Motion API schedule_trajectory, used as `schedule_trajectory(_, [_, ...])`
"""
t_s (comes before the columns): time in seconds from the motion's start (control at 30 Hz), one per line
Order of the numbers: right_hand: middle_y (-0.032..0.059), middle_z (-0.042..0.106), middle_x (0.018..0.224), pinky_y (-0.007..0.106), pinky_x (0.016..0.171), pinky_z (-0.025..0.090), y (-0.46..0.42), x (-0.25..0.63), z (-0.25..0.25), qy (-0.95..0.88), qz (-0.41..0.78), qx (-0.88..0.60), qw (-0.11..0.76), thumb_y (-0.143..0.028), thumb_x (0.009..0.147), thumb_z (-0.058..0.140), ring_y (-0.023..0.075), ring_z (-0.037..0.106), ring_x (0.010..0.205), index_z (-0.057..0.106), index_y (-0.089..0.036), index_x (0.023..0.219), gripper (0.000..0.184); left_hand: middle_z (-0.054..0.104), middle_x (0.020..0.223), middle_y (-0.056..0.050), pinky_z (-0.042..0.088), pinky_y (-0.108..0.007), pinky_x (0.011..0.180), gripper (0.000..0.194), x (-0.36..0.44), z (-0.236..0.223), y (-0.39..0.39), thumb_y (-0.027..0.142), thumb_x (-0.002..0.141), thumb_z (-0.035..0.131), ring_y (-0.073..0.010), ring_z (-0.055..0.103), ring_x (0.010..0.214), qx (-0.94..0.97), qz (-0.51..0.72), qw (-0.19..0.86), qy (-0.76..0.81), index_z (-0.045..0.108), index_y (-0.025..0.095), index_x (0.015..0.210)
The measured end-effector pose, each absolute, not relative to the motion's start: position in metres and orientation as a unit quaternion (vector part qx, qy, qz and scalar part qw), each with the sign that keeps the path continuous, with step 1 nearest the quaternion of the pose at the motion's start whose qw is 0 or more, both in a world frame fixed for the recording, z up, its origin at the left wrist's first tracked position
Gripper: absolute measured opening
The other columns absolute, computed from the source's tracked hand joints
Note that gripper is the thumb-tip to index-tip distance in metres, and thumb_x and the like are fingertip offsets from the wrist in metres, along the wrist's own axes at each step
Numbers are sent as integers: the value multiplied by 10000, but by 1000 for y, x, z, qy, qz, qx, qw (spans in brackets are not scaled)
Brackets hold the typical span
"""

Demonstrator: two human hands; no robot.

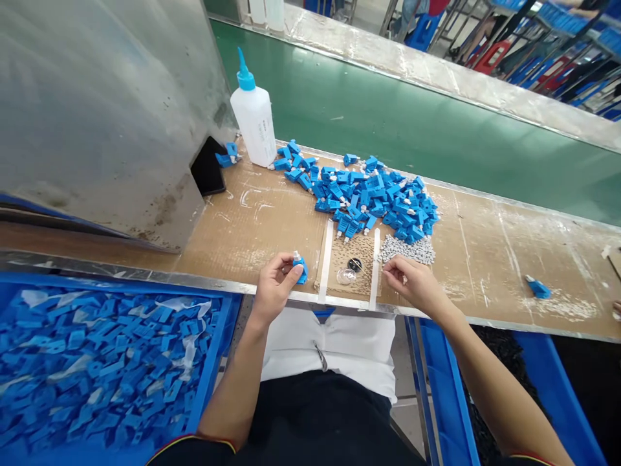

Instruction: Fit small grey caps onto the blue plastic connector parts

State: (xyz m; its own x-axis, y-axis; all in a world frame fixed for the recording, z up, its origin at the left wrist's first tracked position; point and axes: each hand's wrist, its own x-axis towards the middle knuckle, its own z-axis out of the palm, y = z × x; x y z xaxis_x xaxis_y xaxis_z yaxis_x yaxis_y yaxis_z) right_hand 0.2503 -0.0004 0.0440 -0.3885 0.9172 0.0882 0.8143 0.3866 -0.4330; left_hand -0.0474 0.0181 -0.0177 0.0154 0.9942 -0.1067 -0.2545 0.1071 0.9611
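Observation:
My left hand (277, 285) pinches a small blue plastic part (301, 270) with a white tip pointing up, just above the board near its front edge. My right hand (410, 279) is closed, thumb and fingertips together, beside a pile of small grey pieces (406, 250). Whatever lies between those fingertips is too small to make out. Between my hands are a small round black dish (354, 265) and a clear round lid or dish (346, 276), with a thin stick at the black one. Behind them spreads a heap of similar blue parts (373, 194).
A white bottle with a blue nozzle (255, 123) stands at the back left, near a black flat object (207, 167) and a metal panel (107, 116). A blue bin (213, 362) of parts sits lower left. One blue part (537, 287) lies at right. A green belt (388, 110) runs behind.

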Motion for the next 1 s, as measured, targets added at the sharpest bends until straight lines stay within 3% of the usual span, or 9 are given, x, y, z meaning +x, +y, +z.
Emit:
schedule_trajectory(0.37, [53,617,765,288,550,340,14,187,60,-896,38,-443,3,-204,1020,380,153,564,630,588,-186,827,285,595,718,18,541,-214,591,407,-47,-13,18,515,717,830,-101,587,625,411,527,606,432,631,175,825])
schedule_trajectory(1.0, [52,598,754,296,566,323,13,181,59,-906,18,-423,-6,-196,1030,381,158,557,646,572,-196,801,298,588,728,18,511,-215,622,386,-48,-16,18,503,735,818,-102,564,642,409,531,620,408,632,176,822])
